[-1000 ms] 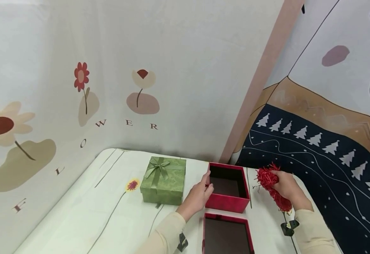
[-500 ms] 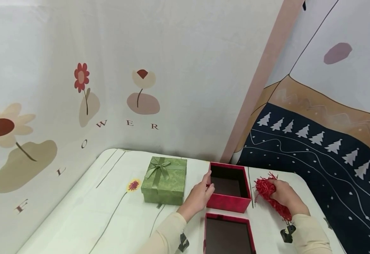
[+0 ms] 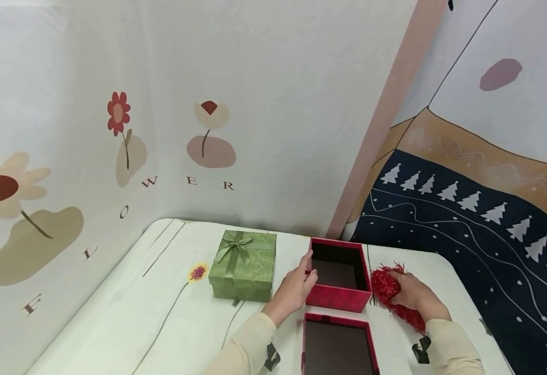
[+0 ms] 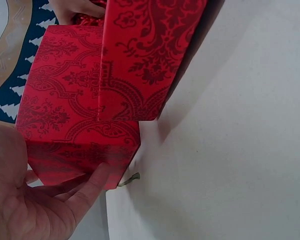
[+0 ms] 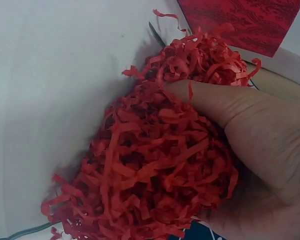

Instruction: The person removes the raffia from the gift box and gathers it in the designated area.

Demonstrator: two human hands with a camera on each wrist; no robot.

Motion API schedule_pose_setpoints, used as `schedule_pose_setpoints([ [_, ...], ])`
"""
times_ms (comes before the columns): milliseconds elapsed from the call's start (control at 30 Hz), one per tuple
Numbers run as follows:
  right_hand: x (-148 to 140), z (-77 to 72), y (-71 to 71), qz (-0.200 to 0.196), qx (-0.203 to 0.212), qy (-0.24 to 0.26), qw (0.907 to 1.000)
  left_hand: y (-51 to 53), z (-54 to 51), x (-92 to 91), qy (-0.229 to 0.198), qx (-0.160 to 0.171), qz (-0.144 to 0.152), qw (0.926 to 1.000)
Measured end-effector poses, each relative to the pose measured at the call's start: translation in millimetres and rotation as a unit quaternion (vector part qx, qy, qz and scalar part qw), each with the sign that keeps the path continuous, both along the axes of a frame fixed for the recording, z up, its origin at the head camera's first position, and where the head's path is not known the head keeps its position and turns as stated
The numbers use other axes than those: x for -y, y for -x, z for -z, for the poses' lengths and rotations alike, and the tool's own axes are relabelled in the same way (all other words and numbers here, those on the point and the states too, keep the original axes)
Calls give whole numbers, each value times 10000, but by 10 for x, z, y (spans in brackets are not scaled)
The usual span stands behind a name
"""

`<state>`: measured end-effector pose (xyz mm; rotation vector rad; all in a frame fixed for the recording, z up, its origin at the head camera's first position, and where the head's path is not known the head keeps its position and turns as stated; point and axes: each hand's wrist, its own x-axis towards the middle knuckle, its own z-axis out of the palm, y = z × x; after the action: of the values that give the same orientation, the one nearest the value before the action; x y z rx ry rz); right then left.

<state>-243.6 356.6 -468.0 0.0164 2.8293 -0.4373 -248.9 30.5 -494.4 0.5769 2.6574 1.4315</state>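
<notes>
Paper shreds (image 5: 155, 165), crinkled and bright red, bulge from the grip of the right hand (image 3: 416, 299), and we see its thumb and fingers pinch the long clump around its middle. The clump is just right of an open red box (image 3: 338, 299), over the right side of the white-covered counter (image 3: 104, 333); we cannot tell whether the shreds touch the box wall. At the opposite side of that box, the left hand (image 3: 292, 292) touches the outer left wall with its fingers out fairly straight and slightly apart, as the left wrist view shows us. We look into a dark interior, while the outside carries a darker red ornamental pattern. Nearer to us, across a narrow gap, a shallower red tray (image 3: 339, 346) lies with its dark inside up, cut off by the lower edge of the head view. Left of the left hand we find a green gift box (image 3: 243, 265), closed and topped by a green ribbon bow (image 3: 236, 248). Behind the counter we see a pale wall (image 3: 287, 130) with printed flowers and letters.
</notes>
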Motion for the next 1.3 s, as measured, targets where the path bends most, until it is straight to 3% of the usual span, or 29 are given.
schedule_pose_setpoints([
  [233, 18, -24, -46, 27, -3, -137, 9999, -14, -5, -4, -25, 74, 10, 10000],
  [767, 94, -226, -179, 121, -238, -179, 9995, -2, 8, -10, -37, 92, 5, 10000],
  [900, 169, -278, -240, -1, -560, 19, 9984, 5, 13, -8, 55, 54, 54, 10000],
  [1067, 407, -436, -282, -215, -1352, 241, 9903, 15, -35, 21, 286, -159, -11, 9995],
  [1167, 593, -546, -294, -347, -1752, 366, 9832, -32, -95, 55, 441, -233, 11, 9988],
  [1300, 844, -689, -290, -565, -1929, 541, 9781, -126, -215, 112, 655, -396, 180, 9969],
])
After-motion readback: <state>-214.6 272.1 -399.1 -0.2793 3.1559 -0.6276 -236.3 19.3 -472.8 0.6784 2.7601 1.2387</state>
